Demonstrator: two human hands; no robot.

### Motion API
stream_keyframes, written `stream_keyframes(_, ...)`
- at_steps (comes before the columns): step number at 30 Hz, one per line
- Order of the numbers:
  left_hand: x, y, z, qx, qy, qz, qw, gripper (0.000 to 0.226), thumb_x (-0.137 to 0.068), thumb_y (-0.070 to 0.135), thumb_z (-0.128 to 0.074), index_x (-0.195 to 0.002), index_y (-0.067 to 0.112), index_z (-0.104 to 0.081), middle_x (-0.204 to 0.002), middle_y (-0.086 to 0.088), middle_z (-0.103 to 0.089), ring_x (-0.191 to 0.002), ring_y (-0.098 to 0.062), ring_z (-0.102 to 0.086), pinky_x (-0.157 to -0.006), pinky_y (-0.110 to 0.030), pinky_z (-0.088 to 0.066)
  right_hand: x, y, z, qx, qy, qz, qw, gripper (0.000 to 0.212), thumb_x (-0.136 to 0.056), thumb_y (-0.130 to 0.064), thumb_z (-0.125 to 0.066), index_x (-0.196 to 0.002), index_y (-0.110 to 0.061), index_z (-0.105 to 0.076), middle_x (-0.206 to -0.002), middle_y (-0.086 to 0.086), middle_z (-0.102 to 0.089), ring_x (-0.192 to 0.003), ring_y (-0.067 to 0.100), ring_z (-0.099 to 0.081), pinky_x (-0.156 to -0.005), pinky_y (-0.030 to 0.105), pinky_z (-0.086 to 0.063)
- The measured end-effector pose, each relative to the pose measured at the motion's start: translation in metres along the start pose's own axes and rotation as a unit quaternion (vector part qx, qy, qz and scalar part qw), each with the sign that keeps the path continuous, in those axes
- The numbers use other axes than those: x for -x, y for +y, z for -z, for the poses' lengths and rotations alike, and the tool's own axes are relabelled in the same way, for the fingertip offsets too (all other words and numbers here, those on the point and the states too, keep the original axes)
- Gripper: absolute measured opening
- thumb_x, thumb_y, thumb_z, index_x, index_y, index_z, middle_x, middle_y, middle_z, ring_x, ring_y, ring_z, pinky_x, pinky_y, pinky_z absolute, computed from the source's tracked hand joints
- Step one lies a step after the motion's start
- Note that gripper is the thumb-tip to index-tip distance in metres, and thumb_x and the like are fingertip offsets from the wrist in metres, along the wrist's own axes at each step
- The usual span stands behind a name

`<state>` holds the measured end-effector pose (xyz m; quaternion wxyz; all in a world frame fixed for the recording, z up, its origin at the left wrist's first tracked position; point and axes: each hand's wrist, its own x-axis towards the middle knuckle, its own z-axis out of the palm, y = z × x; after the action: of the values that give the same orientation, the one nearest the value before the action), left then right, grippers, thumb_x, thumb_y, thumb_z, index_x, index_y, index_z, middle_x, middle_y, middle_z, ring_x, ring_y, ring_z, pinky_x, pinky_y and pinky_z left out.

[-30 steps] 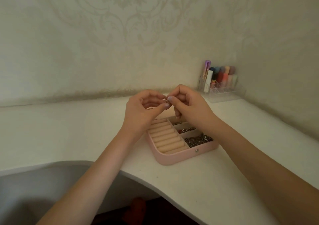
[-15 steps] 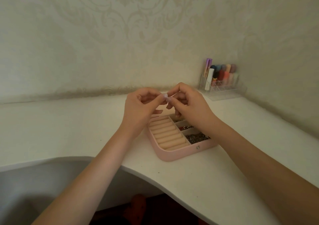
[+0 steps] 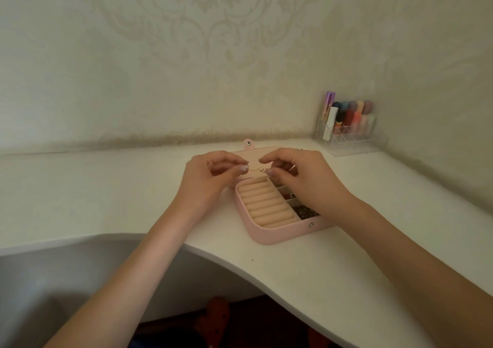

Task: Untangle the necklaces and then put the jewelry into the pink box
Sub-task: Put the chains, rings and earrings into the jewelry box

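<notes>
Both hands point(image 3: 262, 179) now lower, apart, pinching a barely visible necklace point(image 3: 260, 171) over pink box point(image 3: 277, 230).

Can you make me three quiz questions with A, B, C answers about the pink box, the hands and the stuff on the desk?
1. Where is the clear organiser with the coloured tubes?
A. in the far right corner of the desk
B. inside the pink box
C. on the floor

2. What colour are the ring rolls in the pink box?
A. blue
B. beige
C. black

3. What are the two hands doing?
A. lying flat on the desk
B. closing the lid
C. pinching a thin chain between them

Answers:
1 A, it stands where the desk meets the two walls.
2 B, the padded rolls on the box's left side are beige.
3 C, the left hand and right hand each pinch an end of the small-beaded chain above the open box.
</notes>
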<state>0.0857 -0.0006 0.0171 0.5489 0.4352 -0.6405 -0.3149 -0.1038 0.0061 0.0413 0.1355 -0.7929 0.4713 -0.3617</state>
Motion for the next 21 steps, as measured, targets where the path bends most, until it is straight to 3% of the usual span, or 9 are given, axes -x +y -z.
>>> stream_keyframes(3, 0.0, -0.001, -0.003, -0.061, -0.021, -0.027, 0.998, 0.019, -0.078, 0.005, -0.074, -0.074, 0.024, -0.071, -0.074, 0.002, -0.073, -0.073, -0.012, -0.069, -0.079, -0.03, -0.051, 0.002, 0.0, 0.001, 0.049, -0.011, 0.004, 0.999, 0.017, -0.09, -0.012, -0.06, -0.1, -0.019, -0.073, -0.096, -0.005, -0.069, -0.086, 0.003, -0.056, -0.076, 0.002, -0.037)
stream_keyframes(7, 0.002, -0.001, -0.006, -0.065, -0.03, -0.038, 0.997, 0.009, -0.076, 0.016, -0.073, -0.077, 0.025, -0.07, -0.075, 0.004, -0.073, -0.077, -0.016, -0.068, -0.084, -0.041, -0.049, 0.003, -0.007, -0.005, 0.034, 0.003, 0.017, 0.999, 0.014, -0.089, -0.011, -0.061, -0.093, -0.017, -0.073, -0.087, -0.009, -0.068, -0.08, 0.002, -0.055, -0.072, 0.007, -0.038)
stream_keyframes(9, 0.004, 0.003, -0.006, -0.033, -0.048, -0.028, 0.998, 0.01, -0.077, 0.02, -0.071, -0.086, 0.024, -0.071, -0.084, 0.004, -0.074, -0.085, -0.013, -0.068, -0.085, -0.034, -0.049, 0.003, -0.01, -0.006, -0.008, 0.029, 0.008, 1.0, 0.013, -0.089, -0.013, -0.062, -0.09, -0.019, -0.073, -0.081, -0.012, -0.068, -0.074, 0.0, -0.057, -0.069, 0.01, -0.041)
stream_keyframes(11, 0.006, 0.007, -0.008, 0.0, -0.09, -0.014, 0.996, 0.019, -0.079, 0.014, -0.075, -0.096, 0.02, -0.071, -0.091, 0.0, -0.074, -0.089, -0.008, -0.067, -0.081, -0.018, -0.047, 0.002, -0.012, -0.004, -0.054, 0.055, -0.005, 0.997, 0.012, -0.088, -0.011, -0.063, -0.088, -0.018, -0.073, -0.075, -0.014, -0.067, -0.068, 0.0, -0.058, -0.066, 0.013, -0.046)
stream_keyframes(13, 0.008, 0.01, -0.012, 0.001, -0.111, -0.002, 0.994, 0.027, -0.073, 0.005, -0.079, -0.097, 0.015, -0.069, -0.086, 0.0, -0.074, -0.083, 0.001, -0.065, -0.075, -0.006, -0.043, 0.002, -0.013, -0.003, -0.105, 0.067, -0.025, 0.992, 0.012, -0.087, -0.009, -0.063, -0.089, -0.017, -0.073, -0.074, -0.011, -0.068, -0.065, 0.0, -0.059, -0.069, 0.019, -0.05)
stream_keyframes(15, 0.008, 0.011, -0.015, 0.003, -0.1, 0.001, 0.995, 0.025, -0.07, 0.001, -0.079, -0.091, 0.012, -0.07, -0.075, 0.007, -0.073, -0.074, 0.005, -0.064, -0.071, -0.004, -0.042, 0.001, -0.013, -0.002, -0.134, 0.07, -0.038, 0.988, 0.013, -0.088, -0.009, -0.063, -0.089, -0.018, -0.072, -0.076, -0.006, -0.07, -0.066, 0.003, -0.061, -0.072, 0.026, -0.053)
stream_keyframes(17, 0.006, 0.01, -0.012, 0.012, -0.074, 0.002, 0.997, 0.018, -0.073, 0.002, -0.078, -0.087, 0.011, -0.072, -0.074, 0.007, -0.073, -0.07, 0.003, -0.065, -0.07, -0.008, -0.045, 0.001, -0.014, -0.001, -0.134, 0.078, -0.042, 0.987, 0.015, -0.088, -0.009, -0.063, -0.087, -0.022, -0.072, -0.077, -0.004, -0.07, -0.068, 0.005, -0.061, -0.072, 0.027, -0.055)
stream_keyframes(21, 0.005, 0.008, -0.009, 0.027, -0.048, -0.003, 0.999, 0.017, -0.072, 0.005, -0.079, -0.083, 0.017, -0.073, -0.082, -0.004, -0.075, -0.078, -0.011, -0.067, -0.083, -0.034, -0.05, -0.001, -0.013, 0.002, -0.162, 0.081, -0.052, 0.982, 0.017, -0.088, -0.008, -0.063, -0.086, -0.023, -0.071, -0.077, 0.0, -0.069, -0.066, 0.004, -0.061, -0.066, 0.02, -0.053)
